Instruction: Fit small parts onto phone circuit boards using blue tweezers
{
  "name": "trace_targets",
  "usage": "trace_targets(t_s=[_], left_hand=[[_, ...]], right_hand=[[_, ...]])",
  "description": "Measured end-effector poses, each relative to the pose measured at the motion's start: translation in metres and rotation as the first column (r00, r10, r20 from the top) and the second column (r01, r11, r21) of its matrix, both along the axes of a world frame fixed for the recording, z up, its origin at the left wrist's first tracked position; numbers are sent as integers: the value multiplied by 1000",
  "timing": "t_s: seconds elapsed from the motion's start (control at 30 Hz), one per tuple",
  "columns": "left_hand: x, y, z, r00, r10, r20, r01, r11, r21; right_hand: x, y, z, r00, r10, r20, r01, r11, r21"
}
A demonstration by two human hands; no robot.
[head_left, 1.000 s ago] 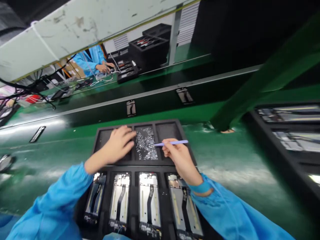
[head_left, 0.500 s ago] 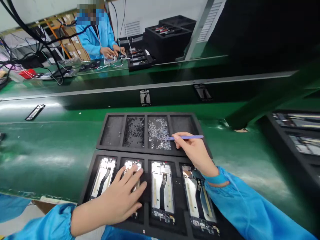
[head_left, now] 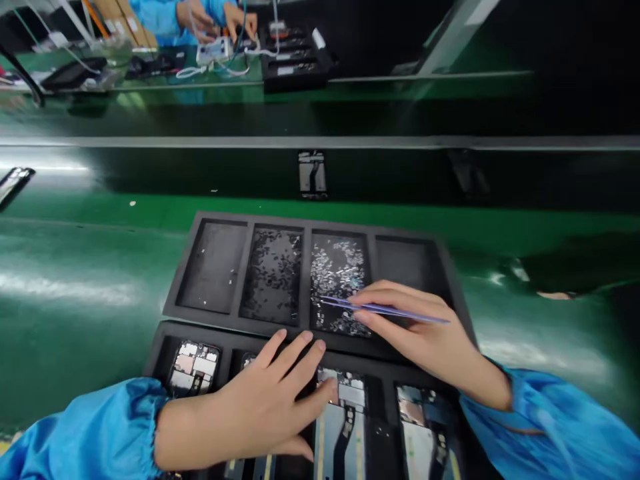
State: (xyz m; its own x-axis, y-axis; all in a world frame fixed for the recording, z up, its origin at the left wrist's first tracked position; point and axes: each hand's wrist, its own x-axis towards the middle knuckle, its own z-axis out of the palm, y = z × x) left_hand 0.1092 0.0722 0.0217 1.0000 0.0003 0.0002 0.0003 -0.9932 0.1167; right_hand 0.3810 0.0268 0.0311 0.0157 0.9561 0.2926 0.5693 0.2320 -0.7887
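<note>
My right hand (head_left: 430, 337) pinches purple tweezers (head_left: 400, 313). Their tips reach over the compartment of small shiny parts (head_left: 337, 267) in the upper black tray (head_left: 306, 280). Beside it lies a compartment of small dark parts (head_left: 274, 270). With fingers spread, my left hand (head_left: 265, 400) rests over the lower black tray (head_left: 383, 407) and partly covers an opened phone (head_left: 249, 360). Another opened phone (head_left: 343, 427) lies just right of that hand. One more phone (head_left: 193, 367) sits at the left, and another (head_left: 417, 427) at the right below my right wrist.
Beyond the trays, an opened phone (head_left: 313, 175) lies on the dark strip, with another (head_left: 13, 183) at far left. Across the bench (head_left: 75, 260), a co-worker's hands (head_left: 215, 20) are among cables beside a black tray of phones (head_left: 295, 60).
The view has tipped downward and closer to the trays. My left hand has shifted right and toward the upper tray. The tweezers' tips have moved to the left side of the shiny-parts compartment.
</note>
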Motion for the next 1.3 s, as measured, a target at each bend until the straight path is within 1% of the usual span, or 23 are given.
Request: trace_targets(t_s=[0.1,0.17,0.27,0.33,0.47,0.57,0.7,0.77,0.9,1.07,1.2,1.3], left_hand=[[1,3,-1,998,54,20,-55,998,6],[1,4,-2,997,74,26,-75,997,26],[2,4,-4,995,85,44,-88,995,51],[1,4,-5,994,93,63,-97,994,56],[0,4,-14,985,109,134,-118,991,59],[-1,1,-23,970,129,207,-148,985,83],[-1,-1,-32,960,126,248,-152,985,87],[-1,-1,-33,958,123,260,-152,984,94],[0,1,-29,961,117,252,-146,984,102],[-1,1,-27,962,127,240,-151,985,86],[-1,-1,-28,962,135,239,-157,985,73],[0,1,-26,963,140,231,-161,984,74]], right_hand=[[-17,16,8,1000,20,21,-19,999,-31],[-32,31,9,999,37,4,-37,999,-2],[-47,50,1,997,80,-8,-79,995,65],[-49,57,-8,992,129,-2,-129,991,43],[-41,54,-22,986,164,11,-164,986,-15],[-35,51,-24,984,170,49,-169,985,-23],[-31,51,-25,984,163,68,-161,986,-33],[-29,51,-24,987,151,57,-150,988,-17],[-28,53,-22,985,152,79,-153,988,10],[-30,53,-19,980,164,111,-165,986,3],[-30,52,-22,979,169,118,-170,985,-8],[-29,53,-25,975,182,124,-184,983,6]])
